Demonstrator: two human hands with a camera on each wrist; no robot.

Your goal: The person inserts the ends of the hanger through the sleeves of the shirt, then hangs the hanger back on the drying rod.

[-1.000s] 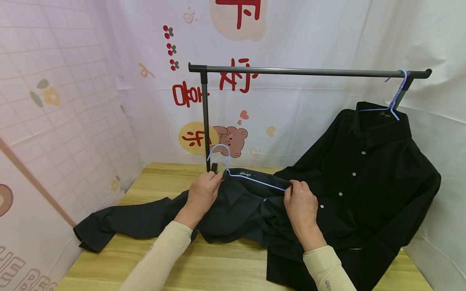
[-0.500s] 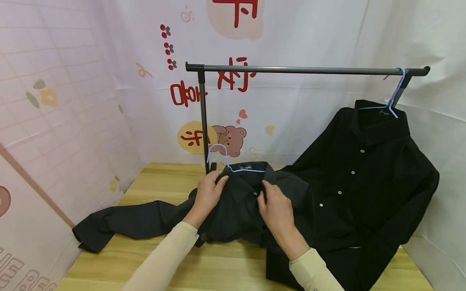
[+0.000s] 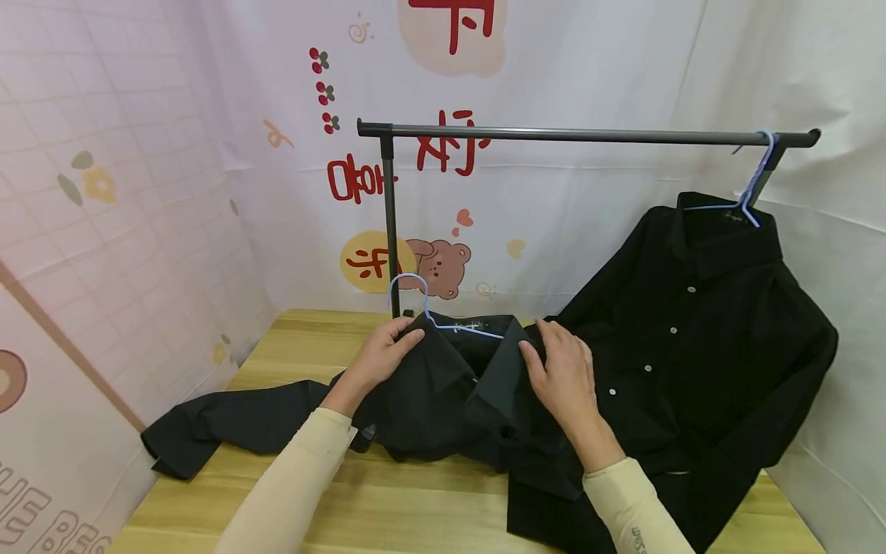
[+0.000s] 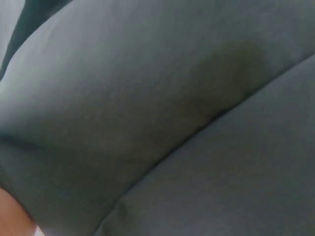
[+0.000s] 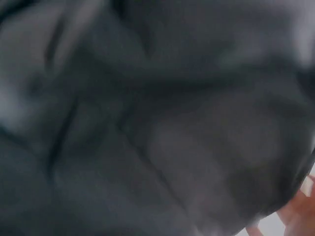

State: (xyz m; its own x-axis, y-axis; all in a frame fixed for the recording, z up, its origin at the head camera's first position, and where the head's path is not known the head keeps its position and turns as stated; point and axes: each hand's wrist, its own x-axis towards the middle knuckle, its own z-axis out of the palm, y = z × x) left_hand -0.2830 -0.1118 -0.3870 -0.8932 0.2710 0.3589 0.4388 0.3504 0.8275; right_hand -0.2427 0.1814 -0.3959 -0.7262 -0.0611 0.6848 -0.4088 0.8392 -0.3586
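Note:
A black shirt (image 3: 443, 400) is held up off the wooden table by its shoulders, its collar lying folded down on both sides. A light-blue wire hanger (image 3: 427, 296) sits inside the neck, its hook rising above the collar near the rack's left post. My left hand (image 3: 377, 354) pinches the shirt's left shoulder beside the collar, thumb in front. At the other shoulder, my right hand (image 3: 564, 377) grips the cloth with the thumb in front and the fingers over the top. Both wrist views are filled with dark cloth, with a bit of hand at a lower corner.
A dark metal clothes rack (image 3: 581, 136) stands at the back. From its right end hangs a second black shirt (image 3: 720, 323) on a blue hanger (image 3: 751, 181). One sleeve (image 3: 256, 419) stretches left across the table (image 3: 408, 508). Printed white curtains (image 3: 567, 61) enclose the table.
My right hand moved left to the collar, then back right onto the shoulder. The right collar flap now lies spread over the hanger's arm. My left hand shifted slightly left.

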